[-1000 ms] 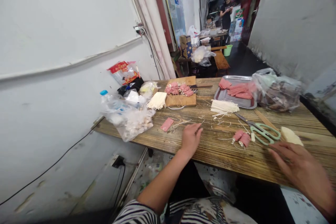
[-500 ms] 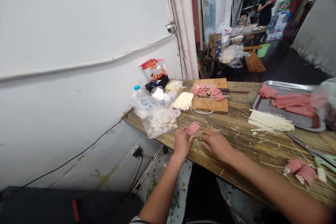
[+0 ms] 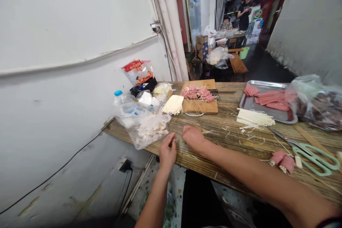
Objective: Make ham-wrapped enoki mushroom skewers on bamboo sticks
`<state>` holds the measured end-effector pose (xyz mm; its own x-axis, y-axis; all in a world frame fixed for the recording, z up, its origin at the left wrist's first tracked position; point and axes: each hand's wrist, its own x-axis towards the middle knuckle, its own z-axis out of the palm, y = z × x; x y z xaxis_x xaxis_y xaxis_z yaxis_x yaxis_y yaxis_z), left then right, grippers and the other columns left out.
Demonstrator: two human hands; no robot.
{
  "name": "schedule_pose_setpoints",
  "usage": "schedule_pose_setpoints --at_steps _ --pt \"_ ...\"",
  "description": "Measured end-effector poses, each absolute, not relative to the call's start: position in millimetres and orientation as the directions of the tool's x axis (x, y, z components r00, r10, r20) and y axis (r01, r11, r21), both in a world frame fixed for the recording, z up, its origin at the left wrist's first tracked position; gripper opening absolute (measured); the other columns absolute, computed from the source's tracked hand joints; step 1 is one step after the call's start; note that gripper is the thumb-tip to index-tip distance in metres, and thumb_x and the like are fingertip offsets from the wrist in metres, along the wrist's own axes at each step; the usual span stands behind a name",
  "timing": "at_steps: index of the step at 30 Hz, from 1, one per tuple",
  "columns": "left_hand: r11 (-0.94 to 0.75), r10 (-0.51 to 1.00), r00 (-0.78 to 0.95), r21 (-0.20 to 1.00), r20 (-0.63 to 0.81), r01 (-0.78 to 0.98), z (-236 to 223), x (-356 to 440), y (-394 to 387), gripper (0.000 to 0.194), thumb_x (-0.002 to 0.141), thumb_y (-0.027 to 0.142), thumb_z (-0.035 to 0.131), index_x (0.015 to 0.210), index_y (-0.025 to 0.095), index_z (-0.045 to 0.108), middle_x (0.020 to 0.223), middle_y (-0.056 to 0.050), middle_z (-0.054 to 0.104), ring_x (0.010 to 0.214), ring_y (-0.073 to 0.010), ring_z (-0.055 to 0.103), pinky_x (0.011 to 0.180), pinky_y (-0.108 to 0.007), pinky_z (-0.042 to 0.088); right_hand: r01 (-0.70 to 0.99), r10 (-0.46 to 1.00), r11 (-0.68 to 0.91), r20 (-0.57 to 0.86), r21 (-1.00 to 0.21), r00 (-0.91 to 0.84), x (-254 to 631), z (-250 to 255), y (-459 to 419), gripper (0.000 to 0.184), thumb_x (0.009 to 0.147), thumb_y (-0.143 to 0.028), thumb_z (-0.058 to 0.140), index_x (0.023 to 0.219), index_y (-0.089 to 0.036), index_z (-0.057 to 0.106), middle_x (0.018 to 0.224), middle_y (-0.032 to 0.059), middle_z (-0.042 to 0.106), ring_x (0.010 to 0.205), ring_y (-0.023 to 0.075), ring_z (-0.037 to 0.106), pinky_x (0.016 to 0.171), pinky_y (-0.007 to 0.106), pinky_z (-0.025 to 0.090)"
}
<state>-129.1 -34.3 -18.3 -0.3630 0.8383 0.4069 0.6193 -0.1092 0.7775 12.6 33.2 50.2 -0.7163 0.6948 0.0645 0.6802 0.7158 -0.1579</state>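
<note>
My right hand [image 3: 194, 139] is closed over the table near its front edge. A small bit of a pink meat slice [image 3: 185, 127] shows at its fingers; the hand hides the rest. Just left of it, my left hand [image 3: 168, 151] is raised at the table edge, thumb and fingers pinched together; whatever is between them cannot be made out. Trimmed enoki mushrooms [image 3: 173, 104] lie beyond the hands, beside a wooden board [image 3: 200, 107] bearing skewered meat rolls [image 3: 190, 91]. Two more meat rolls [image 3: 283, 161] rest at the right, near green-handled scissors [image 3: 307, 151].
A metal tray [image 3: 242, 104] with meat slices [image 3: 272, 99] stands back right, with enoki [image 3: 255, 118] before it and a filled plastic bag [image 3: 317, 101] beside it. Plastic bags [image 3: 152, 126] and a blue-capped bottle [image 3: 118, 93] crowd the left end. A person [image 3: 243, 14] stands far back.
The view has swung right. My hands have drawn apart slightly; the meat slice, earlier plainly visible at my left hand, is now mostly covered by my right hand.
</note>
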Motion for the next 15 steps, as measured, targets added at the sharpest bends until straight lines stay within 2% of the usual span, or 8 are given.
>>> schedule_pose_setpoints --at_steps 3,6,9,13,15 --pt "-0.137 0.839 -0.340 0.770 0.425 0.623 -12 -115 -33 0.030 0.086 0.021 0.051 0.109 0.015 0.070 0.115 -0.012 0.069 0.109 -0.0234 0.064 0.101 -0.046 0.048 0.732 0.804 0.576 0.088 -0.364 -0.588 36 60 45 0.021 0.084 -0.020 0.053 0.084 -0.011 0.071 0.094 0.0161 0.072 0.090 0.0241 0.065 0.076 0.031 0.047" --pt "-0.157 0.836 -0.333 0.773 0.435 0.615 -6 -99 -32 0.030 0.085 0.019 0.052 0.109 0.015 0.070 0.115 -0.011 0.070 0.110 -0.0230 0.064 0.102 -0.045 0.048 0.703 0.876 0.415 0.045 -0.577 -0.480 65 70 59 0.030 0.087 -0.028 0.047 0.076 -0.011 0.069 0.080 0.0124 0.072 0.075 0.0201 0.066 0.066 0.027 0.049" --pt "-0.175 0.844 -0.320 0.785 0.431 0.595 -2 -84 -31 0.030 0.085 0.016 0.052 0.108 0.015 0.071 0.114 -0.011 0.070 0.109 -0.0223 0.064 0.101 -0.044 0.049 0.596 0.883 0.302 -0.017 -0.744 -0.469 102 79 72 0.028 0.086 -0.021 0.041 0.074 -0.012 0.065 0.070 0.0081 0.070 0.062 0.0137 0.064 0.057 0.022 0.049" --pt "-0.178 0.870 -0.289 0.801 0.400 0.572 -1 -67 -30 0.030 0.086 0.016 0.052 0.109 0.015 0.070 0.115 -0.011 0.070 0.109 -0.0217 0.065 0.099 -0.042 0.051 0.510 0.884 0.214 -0.058 -0.833 -0.464 160 90 78 0.025 0.083 -0.025 0.045 0.068 -0.014 0.062 0.064 0.0068 0.067 0.057 0.0127 0.061 0.054 0.023 0.049" --pt "-0.182 0.874 -0.281 0.803 0.396 0.567 -2 -61 -30 0.029 0.086 0.017 0.052 0.109 0.015 0.070 0.115 -0.012 0.070 0.109 -0.0217 0.065 0.098 -0.041 0.052 0.536 0.888 0.248 -0.032 -0.807 -0.458 184 92 71 0.027 0.083 -0.031 0.047 0.069 -0.015 0.064 0.062 0.0049 0.066 0.057 0.0132 0.059 0.055 0.024 0.047"
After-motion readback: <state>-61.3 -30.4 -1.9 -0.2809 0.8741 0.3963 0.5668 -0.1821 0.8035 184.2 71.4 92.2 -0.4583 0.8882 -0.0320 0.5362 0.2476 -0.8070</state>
